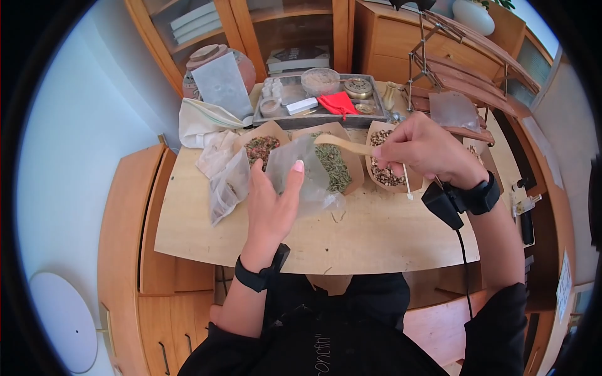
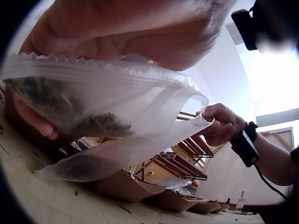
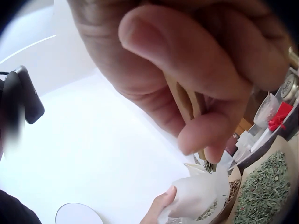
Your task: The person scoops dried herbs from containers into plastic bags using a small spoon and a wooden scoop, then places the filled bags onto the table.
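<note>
My left hand [image 1: 273, 203] holds a frosted plastic zip bag [image 1: 285, 169] between thumb and fingers. Dried green herb [image 2: 51, 100] shows through its film in the left wrist view. My right hand [image 1: 433, 150] grips a slim wooden scoop [image 1: 345, 145], its far end at the bag's mouth. Bits of herb cling near the scoop's tip in the right wrist view. From under the right hand a thin pale stick [image 1: 407, 182] points down. Behind the bag a paper tray of green herb [image 1: 335, 166] is partly covered.
Paper trays of reddish dried petals [image 1: 262, 147] and brown pieces [image 1: 385, 172] flank the herb. Another clear bag [image 1: 229, 188] lies at left. Farther back, a grey wooden tray [image 1: 282, 122] carries a red pouch [image 1: 338, 103] and bowls. A folding wooden rack [image 1: 464, 81] stands at right.
</note>
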Tool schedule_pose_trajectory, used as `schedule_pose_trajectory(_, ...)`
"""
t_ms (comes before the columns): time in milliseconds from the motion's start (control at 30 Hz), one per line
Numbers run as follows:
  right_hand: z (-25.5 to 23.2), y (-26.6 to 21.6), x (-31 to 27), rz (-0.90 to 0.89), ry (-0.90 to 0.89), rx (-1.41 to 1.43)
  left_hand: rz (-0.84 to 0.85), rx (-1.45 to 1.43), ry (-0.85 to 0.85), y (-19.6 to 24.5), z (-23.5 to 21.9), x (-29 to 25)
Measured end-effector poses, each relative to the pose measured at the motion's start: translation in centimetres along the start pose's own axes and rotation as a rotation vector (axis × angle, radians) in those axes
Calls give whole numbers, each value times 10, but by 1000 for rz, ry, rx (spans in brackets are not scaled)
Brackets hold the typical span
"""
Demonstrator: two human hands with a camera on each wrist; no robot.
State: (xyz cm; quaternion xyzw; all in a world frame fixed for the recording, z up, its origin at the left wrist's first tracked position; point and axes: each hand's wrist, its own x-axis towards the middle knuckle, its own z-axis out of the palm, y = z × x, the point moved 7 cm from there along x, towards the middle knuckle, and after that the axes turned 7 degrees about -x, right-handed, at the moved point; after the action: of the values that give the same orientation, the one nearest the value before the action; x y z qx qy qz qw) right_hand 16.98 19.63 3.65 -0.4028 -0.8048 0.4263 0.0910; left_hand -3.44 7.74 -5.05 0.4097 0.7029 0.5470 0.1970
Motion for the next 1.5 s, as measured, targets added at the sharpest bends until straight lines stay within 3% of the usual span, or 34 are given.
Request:
schedule_pose_trajectory(133, 23, -6, 3, -38, -124, -123, -11, -13, -12, -3, 1, 1)
schedule_pose_trajectory(267, 25, -5, 5, -94, -74, -153, -39, 3, -10, -4, -2, 0)
schedule_pose_trajectory(333, 10, 5, 1, 38, 31, -115, -60, -3, -11, -9, -4, -2)
schedule_pose_trajectory(433, 13, 44, 14, 162, 50, -165, -39, -26, -9, -13, -6, -5)
schedule_pose_trajectory(533, 26, 65, 25, 156, -19, -307, -47, -15, -22, -9, -6, -7)
schedule_pose_trajectory(733, 46, 65, 35, 202, -106, -139, -24, -48, -24, -9, -6, -7)
schedule_pose_trajectory(1233, 58, 51, 44, 31, -144, -302, -40, -34, -28, -11, -6, -5)
schedule_pose_trajectory(1367, 61, 51, 43, 63, -156, -277, -36, -41, -30, -11, -6, -5)
schedule_pose_trajectory(1500, 65, 63, 44, 105, -197, -4, -41, -40, -24, -13, -7, -5)
